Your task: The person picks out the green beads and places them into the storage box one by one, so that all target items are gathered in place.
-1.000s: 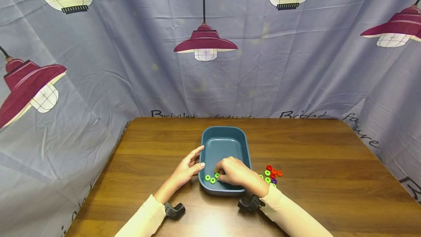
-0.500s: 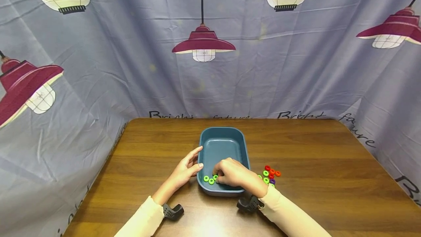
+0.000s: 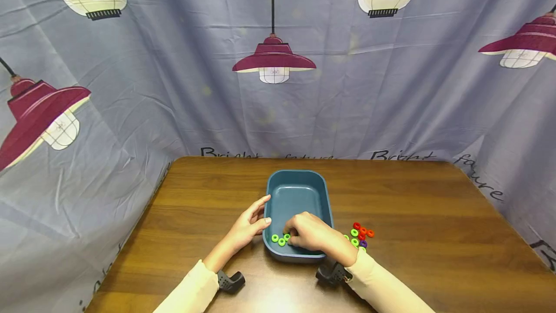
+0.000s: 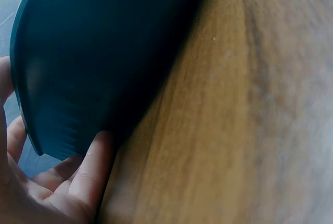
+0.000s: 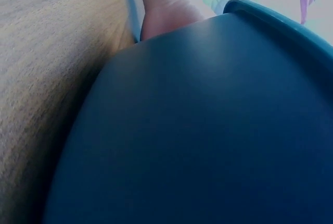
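Note:
A blue rectangular bin [image 3: 298, 194] stands on the table. My left hand [image 3: 246, 228] grips its left wall, with the thumb at the rim; the left wrist view shows fingers [image 4: 93, 169] against the outside of the wall. My right hand [image 3: 312, 232] reaches inside the near end with its fingers curled down. At its fingertips is a small green ring [image 3: 287, 237], which it pinches. Two more green rings, one at the left [image 3: 275, 238] and one beside it [image 3: 282, 242], lie on the bin floor. In the right wrist view the bin's outer wall [image 5: 197, 120] hides the fingers.
Right of the bin lie several loose rings: red [image 3: 356, 225], orange [image 3: 370, 233], green [image 3: 354, 242] and purple [image 3: 363, 244]. The right forearm partly covers this group. The wooden table [image 3: 417, 206] extends to both sides, and a grey printed curtain [image 3: 330, 110] hangs behind it.
The head view shifts slightly. Both hands stay at the bin, and the green rings keep nearly the same places; the right fingers barely move.

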A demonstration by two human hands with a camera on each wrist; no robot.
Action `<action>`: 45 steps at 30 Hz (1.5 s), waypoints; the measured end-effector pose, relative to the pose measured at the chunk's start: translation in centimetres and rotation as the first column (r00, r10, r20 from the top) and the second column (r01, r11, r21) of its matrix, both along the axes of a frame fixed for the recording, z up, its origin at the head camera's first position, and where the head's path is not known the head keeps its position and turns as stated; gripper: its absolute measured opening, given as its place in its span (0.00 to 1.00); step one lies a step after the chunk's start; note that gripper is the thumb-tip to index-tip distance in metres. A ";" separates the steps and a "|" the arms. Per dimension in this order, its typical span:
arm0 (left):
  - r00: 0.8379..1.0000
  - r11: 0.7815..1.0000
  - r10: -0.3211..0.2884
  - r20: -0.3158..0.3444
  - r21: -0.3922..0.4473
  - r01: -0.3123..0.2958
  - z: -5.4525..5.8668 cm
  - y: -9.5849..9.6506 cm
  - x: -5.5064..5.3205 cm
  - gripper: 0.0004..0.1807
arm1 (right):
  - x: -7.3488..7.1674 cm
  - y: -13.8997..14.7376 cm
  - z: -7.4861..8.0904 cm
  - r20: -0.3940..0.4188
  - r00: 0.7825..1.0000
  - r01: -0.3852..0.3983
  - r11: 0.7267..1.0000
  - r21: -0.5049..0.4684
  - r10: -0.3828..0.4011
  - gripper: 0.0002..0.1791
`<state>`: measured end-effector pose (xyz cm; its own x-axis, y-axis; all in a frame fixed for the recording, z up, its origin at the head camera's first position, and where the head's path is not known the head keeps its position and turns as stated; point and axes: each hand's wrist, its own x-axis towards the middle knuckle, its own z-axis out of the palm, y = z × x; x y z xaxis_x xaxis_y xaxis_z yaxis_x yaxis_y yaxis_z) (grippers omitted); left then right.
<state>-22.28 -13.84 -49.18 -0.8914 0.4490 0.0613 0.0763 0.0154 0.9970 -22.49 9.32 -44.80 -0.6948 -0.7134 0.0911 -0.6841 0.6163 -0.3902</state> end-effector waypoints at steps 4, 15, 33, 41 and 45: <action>1.000 1.000 -0.001 0.002 0.006 0.001 -0.1 0.2 0.0 0.39 | -0.1 0.3 0.0 0.002 1.000 -0.002 1.000 0.001 0.002 0.05; 1.000 1.000 -0.010 -0.003 0.004 0.010 -0.1 0.0 0.0 0.39 | 0.0 0.1 -0.4 0.006 1.000 -0.031 0.999 -0.008 0.031 0.05; 1.000 1.000 -0.015 0.001 0.002 0.015 0.2 -0.1 0.0 0.39 | -0.2 -0.1 -0.4 0.039 0.999 -0.021 0.999 -0.026 0.022 0.03; 1.000 1.000 -0.015 -0.017 -0.001 0.015 0.4 -0.1 -0.3 0.39 | -0.1 0.7 0.6 -0.041 0.998 0.028 0.977 -0.212 -0.038 0.08; 1.000 1.000 -0.012 -0.018 0.000 0.012 0.3 -0.1 -0.3 0.39 | 0.1 2.1 0.9 -0.100 0.993 0.031 0.941 -0.338 -0.068 0.07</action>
<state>-22.55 -13.92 -48.93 -0.8848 0.4595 0.0776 0.0947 0.0144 0.9954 -22.36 11.39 -43.89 -0.7009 -0.5933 0.3959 -0.7059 0.4970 -0.5047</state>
